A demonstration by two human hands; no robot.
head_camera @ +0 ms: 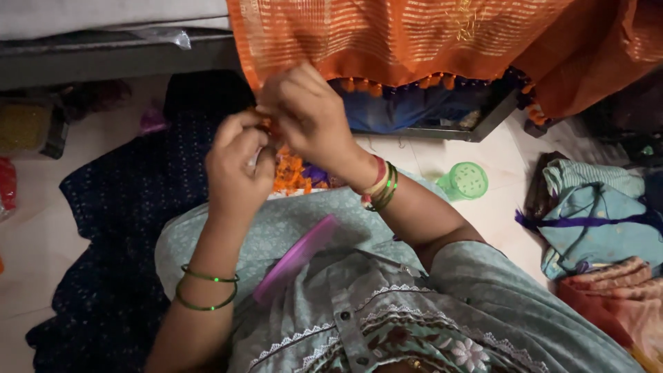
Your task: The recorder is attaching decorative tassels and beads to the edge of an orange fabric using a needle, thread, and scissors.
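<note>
Nearest the camera, a pink plastic lid (293, 259) rests tilted on the lap of the pale green patterned garment (414, 304), within easy reach, likely so the beads stay handy. Just beyond it, a heap of orange and purple beads or tassel bits (297, 173) lies on the lap, right under the hands. The left hand (238, 169) is curled, its fingers pinched around something small and orange that is mostly hidden, so what exactly it grips cannot be told. The right hand (307, 114) is bunched just above and touching it, fingertips pressed together at the same spot, seemingly working that small piece at the cloth's edge. Beyond the hands hangs the orange cloth (414, 41) with gold stripes, its lower hem already lined with little orange tassels (373, 88); draped so, the hem faces the person. Farther right on the floor stands a green lidded container (464, 181), and beyond it folded cloths (597, 214) lie piled.
</note>
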